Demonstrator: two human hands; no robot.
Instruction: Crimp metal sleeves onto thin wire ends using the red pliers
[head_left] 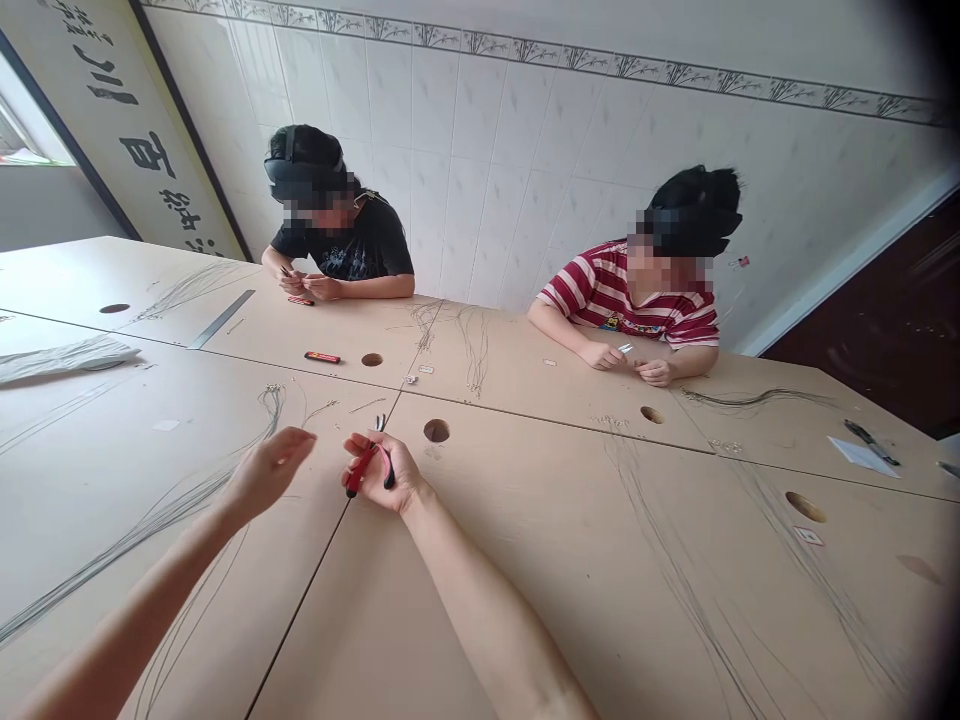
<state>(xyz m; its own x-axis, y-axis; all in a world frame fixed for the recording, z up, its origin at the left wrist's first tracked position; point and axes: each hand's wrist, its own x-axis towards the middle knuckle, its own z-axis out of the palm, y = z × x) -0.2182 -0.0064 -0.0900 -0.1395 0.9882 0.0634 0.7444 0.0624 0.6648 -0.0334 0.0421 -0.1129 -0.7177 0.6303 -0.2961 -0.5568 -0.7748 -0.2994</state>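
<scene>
My right hand (401, 470) is wrapped round a pair of pliers (363, 470) with red and black handles, palm turned up and the jaws pointing away from me. Just to its left, my left hand (270, 468) hovers over the table with thumb and fingers drawn together. Whatever may be between those fingertips is too small to make out. A bundle of thin grey wires (169, 508) runs beneath my left hand, its far end carrying a cluster of small metal bits (273, 388). A few loose wire pieces (321, 408) lie beyond my left fingertips.
Across the table (517, 520) sit a person in a black shirt (367, 245) and a person in a striped shirt (592, 290), both handling small items. Between us are a red-and-black knife-like case (322, 357), a metal ruler (222, 320), more wires (667, 560) and round holes (436, 431).
</scene>
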